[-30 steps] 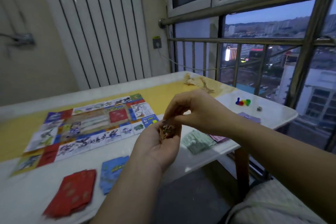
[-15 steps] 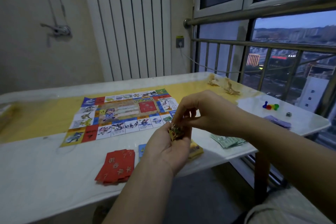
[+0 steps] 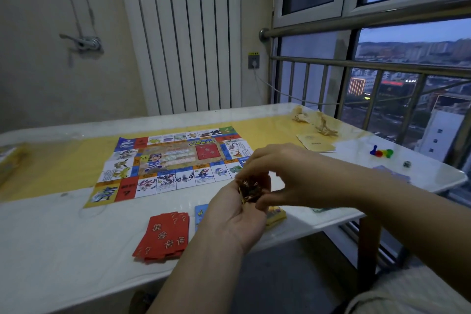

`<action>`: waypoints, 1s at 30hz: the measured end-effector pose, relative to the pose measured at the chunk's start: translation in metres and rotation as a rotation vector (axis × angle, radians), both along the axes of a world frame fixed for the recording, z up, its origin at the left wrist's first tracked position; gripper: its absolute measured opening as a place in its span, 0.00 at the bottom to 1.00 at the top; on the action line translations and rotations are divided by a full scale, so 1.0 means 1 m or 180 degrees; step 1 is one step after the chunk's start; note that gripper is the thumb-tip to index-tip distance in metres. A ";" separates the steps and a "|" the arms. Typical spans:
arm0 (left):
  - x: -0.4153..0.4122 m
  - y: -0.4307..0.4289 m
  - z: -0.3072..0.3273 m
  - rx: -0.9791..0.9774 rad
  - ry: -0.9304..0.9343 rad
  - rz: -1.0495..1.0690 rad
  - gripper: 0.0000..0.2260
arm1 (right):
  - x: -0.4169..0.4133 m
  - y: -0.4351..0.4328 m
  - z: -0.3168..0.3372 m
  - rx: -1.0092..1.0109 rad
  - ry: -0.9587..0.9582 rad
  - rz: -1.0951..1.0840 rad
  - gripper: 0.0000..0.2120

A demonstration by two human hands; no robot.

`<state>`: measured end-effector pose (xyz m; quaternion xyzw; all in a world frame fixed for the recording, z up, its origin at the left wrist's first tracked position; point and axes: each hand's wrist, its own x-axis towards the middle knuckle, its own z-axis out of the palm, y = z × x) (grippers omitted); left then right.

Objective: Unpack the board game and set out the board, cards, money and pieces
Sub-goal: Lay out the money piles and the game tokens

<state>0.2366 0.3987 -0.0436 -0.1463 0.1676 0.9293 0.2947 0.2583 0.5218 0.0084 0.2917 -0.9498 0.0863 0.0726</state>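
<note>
Head view, looking down across a white tabletop (image 3: 63,224) with a yellow band along its middle. One game board (image 3: 173,160) is laid flat and unfolded on the yellow band, its border of picture squares facing up.

Just past the board's near right corner, both hands are held above the tabletop. One small stack of dark cards (image 3: 251,190) is cradled in the left hand (image 3: 234,219), whose fingers are curled round it from below. The top of the stack is pinched by the right hand (image 3: 288,176) between thumb and fingertips. The number of cards in the stack cannot be told through the blur.

Near the front edge of the tabletop, one fanned pile of red cards (image 3: 165,237) is seen, printed with question marks. Just to its right, one blue card pile (image 3: 200,211) is partly hidden behind the left hand. One yellow pile (image 3: 276,214) shows beneath the hands.

Toward the right end, small coloured pawns (image 3: 381,152) are clustered together: blue, red, yellowish and green, four as far as can be told. One die (image 3: 407,163) lies near them. One pile of purple notes (image 3: 392,173) is seen beyond the right forearm.

One beige booklet (image 3: 314,143) lies beyond the hands, and two crumpled wrappers (image 3: 300,115) rest near the far edge. One yellow box (image 3: 10,160) is cut off by the left edge.
</note>
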 end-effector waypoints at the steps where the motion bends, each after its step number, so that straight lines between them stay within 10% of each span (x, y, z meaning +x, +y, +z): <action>1: 0.001 0.001 0.000 -0.0020 -0.0008 -0.0001 0.10 | 0.000 -0.001 -0.003 0.0063 0.0074 0.0044 0.21; 11: 0.003 0.004 -0.001 0.0188 -0.0109 0.0083 0.15 | -0.005 0.000 -0.008 0.0525 0.0831 0.0568 0.07; 30: 0.008 0.010 -0.002 -0.0221 -0.0037 -0.0076 0.19 | -0.002 0.003 -0.005 0.0608 0.0085 -0.0149 0.13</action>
